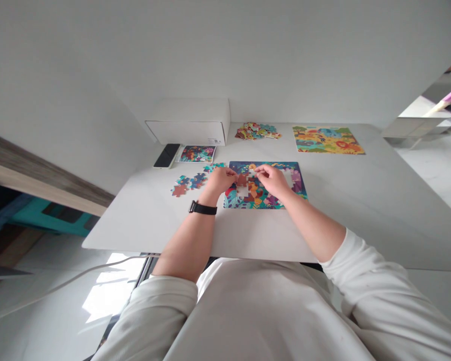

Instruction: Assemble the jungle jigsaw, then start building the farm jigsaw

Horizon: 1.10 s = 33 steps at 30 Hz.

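A colourful jigsaw puzzle (265, 200), partly filled in, lies flat on the white table with pale gaps at its left, upper middle and right. Over its left edge is my left hand (221, 179), fingers pinched together beside a brown area of pieces; whatever they hold is too small to make out. My right hand (273, 180) reaches over the upper middle, thumb and fingertips closed on a small puzzle piece (252, 172) at the edge of a gap. Loose puzzle pieces (188, 183) lie left of the puzzle, several of them blue, teal and brown.
Behind stand a white box (188, 131), a phone (167, 156) and a picture card (197, 154). A heap of other puzzle pieces (256, 131) lies near the wall. A yellow animal puzzle (327, 140) is at the back right. The table (361, 210) has its front edge against my body.
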Tool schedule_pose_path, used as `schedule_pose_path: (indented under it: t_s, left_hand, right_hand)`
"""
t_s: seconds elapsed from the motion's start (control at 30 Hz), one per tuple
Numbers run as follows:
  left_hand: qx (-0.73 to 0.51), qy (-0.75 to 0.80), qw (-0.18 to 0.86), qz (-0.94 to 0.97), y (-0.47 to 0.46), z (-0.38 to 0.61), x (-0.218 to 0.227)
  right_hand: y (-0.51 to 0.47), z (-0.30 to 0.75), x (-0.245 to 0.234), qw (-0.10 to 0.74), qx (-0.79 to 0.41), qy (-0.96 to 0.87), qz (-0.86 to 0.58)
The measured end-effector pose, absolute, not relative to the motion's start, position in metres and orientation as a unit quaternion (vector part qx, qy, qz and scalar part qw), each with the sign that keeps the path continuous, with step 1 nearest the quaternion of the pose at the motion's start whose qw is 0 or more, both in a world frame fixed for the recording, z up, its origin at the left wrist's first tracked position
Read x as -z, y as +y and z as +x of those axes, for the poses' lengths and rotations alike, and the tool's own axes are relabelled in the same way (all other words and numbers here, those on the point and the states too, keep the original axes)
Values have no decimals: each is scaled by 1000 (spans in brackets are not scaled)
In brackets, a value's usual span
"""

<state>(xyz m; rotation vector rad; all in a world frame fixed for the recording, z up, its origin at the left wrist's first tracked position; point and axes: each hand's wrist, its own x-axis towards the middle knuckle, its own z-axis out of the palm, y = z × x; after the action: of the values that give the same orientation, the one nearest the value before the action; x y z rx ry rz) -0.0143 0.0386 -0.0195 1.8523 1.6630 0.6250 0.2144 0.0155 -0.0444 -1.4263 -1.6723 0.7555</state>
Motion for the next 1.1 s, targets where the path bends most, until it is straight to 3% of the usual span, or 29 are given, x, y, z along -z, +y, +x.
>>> schedule_pose_path:
  t_s: [0.47, 0.83, 1.1]
  left_hand:
    - [-248, 621, 211, 713, 41, -6, 34]
    - [-234, 635, 167, 717, 33, -8, 21]
    - [-181, 531, 134, 817, 40, -26, 28]
  right_hand:
    - [16, 214, 46, 346, -268, -682, -585]
    - [14, 213, 45, 335, -247, -695, -586]
    - [8, 210, 44, 284, -158, -792, -517]
